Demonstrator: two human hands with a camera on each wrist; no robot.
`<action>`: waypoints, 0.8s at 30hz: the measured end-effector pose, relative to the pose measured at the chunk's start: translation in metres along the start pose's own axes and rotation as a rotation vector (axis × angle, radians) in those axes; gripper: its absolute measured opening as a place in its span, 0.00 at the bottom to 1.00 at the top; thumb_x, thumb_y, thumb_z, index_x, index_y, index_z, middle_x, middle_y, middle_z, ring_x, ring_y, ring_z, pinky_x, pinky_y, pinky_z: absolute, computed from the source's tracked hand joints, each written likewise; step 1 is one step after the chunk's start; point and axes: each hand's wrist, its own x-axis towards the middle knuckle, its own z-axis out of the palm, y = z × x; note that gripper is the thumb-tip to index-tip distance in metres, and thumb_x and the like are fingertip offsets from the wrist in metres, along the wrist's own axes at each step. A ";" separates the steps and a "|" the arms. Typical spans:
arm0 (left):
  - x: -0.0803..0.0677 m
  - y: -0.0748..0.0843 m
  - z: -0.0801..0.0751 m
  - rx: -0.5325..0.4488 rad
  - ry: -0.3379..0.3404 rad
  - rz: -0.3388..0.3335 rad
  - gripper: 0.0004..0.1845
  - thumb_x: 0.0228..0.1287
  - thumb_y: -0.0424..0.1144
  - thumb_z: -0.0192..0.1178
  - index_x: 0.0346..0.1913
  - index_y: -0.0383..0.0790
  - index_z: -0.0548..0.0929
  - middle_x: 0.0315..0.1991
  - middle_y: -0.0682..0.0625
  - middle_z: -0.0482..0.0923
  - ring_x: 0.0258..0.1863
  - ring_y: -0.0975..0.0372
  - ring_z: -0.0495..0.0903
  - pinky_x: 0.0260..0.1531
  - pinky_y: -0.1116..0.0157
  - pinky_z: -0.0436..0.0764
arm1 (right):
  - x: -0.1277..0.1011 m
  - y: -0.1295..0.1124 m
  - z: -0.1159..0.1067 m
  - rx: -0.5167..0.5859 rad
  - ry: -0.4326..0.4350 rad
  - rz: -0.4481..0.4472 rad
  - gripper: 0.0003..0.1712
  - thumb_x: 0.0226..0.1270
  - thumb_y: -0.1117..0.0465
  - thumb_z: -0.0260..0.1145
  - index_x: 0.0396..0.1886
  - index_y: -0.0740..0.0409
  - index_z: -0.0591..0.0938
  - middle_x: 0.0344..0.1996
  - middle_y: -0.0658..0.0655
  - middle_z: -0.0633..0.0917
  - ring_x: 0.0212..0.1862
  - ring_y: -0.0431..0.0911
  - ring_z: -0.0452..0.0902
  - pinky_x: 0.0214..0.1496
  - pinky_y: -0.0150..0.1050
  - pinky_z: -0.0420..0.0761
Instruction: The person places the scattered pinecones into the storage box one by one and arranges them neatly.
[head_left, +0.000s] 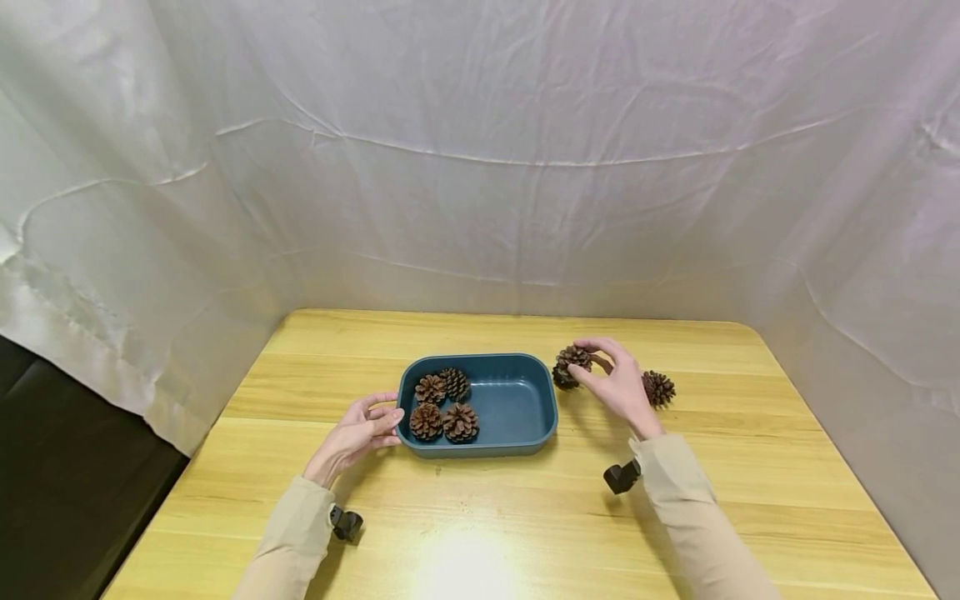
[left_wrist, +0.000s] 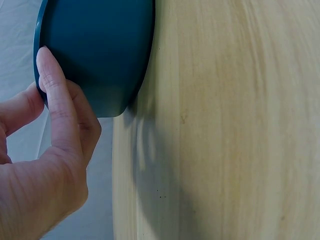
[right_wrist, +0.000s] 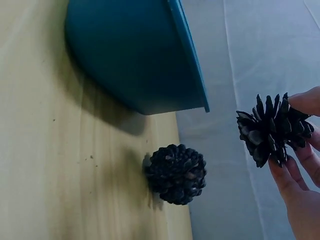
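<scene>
Held cone: brown, rounded, woody pine cone with spread scales (head_left: 576,359), in the air just right of the tray, apart from it and from the tabletop.
Right hand (head_left: 617,385): thumb and fingertips pinch the held cone around its scales.
Feel of cone: probably light and stiff, rough rather than slippery; outer scales may snap or prick if squeezed hard.
Where to hold: across the widest part of the body, thumb opposite fingertips, light pressure; scale edges should give good purchase.
Cone below: second dark brown, round pine cone (right_wrist: 176,174), on the tabletop just right of the tray, under the held one.
Far cone: third brown, spiky-scaled pine cone (head_left: 659,388), on the tabletop well right of the tray, partly hidden by the right hand.
Tray: dark teal, glossy, round-cornered rectangular tray (head_left: 517,408); looks rigid and smooth, so best steadied at rim and wall.
Tray contents: four brown, woody pine cones (head_left: 461,423), grouped in the tray's left half.
Left hand (head_left: 365,431): at the tray's left end, thumb and fingers gripping rim and outer wall.
Surroundings: pale yellow, wood-grained tabletop (head_left: 750,467) under the tray; whitish, creased fabric sheet (head_left: 525,217) beyond it.
</scene>
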 end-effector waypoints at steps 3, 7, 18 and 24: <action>0.000 0.000 0.000 0.000 0.000 0.001 0.31 0.76 0.30 0.52 0.72 0.22 0.51 0.39 0.53 0.78 0.31 0.68 0.79 0.36 0.72 0.87 | 0.002 -0.003 0.002 -0.006 -0.004 0.002 0.23 0.61 0.70 0.73 0.56 0.68 0.81 0.58 0.66 0.79 0.60 0.48 0.71 0.74 0.51 0.73; 0.000 0.000 0.000 -0.003 0.000 -0.001 0.31 0.76 0.29 0.52 0.72 0.22 0.50 0.40 0.53 0.78 0.32 0.68 0.79 0.36 0.72 0.87 | 0.005 -0.006 0.004 -0.015 -0.007 -0.011 0.22 0.62 0.69 0.72 0.56 0.68 0.81 0.58 0.66 0.79 0.58 0.43 0.72 0.73 0.51 0.74; 0.000 0.000 0.000 -0.012 -0.002 0.000 0.30 0.76 0.29 0.51 0.72 0.22 0.50 0.40 0.53 0.78 0.32 0.68 0.80 0.36 0.72 0.87 | 0.014 -0.015 0.013 -0.012 -0.031 -0.051 0.23 0.62 0.70 0.72 0.57 0.71 0.80 0.56 0.68 0.79 0.56 0.50 0.73 0.71 0.52 0.77; 0.000 0.000 0.000 -0.001 0.002 -0.003 0.31 0.76 0.29 0.51 0.72 0.22 0.50 0.40 0.53 0.78 0.31 0.68 0.79 0.37 0.71 0.87 | 0.018 -0.019 0.017 -0.094 -0.040 -0.074 0.24 0.61 0.68 0.73 0.57 0.68 0.81 0.55 0.68 0.81 0.56 0.58 0.77 0.67 0.55 0.77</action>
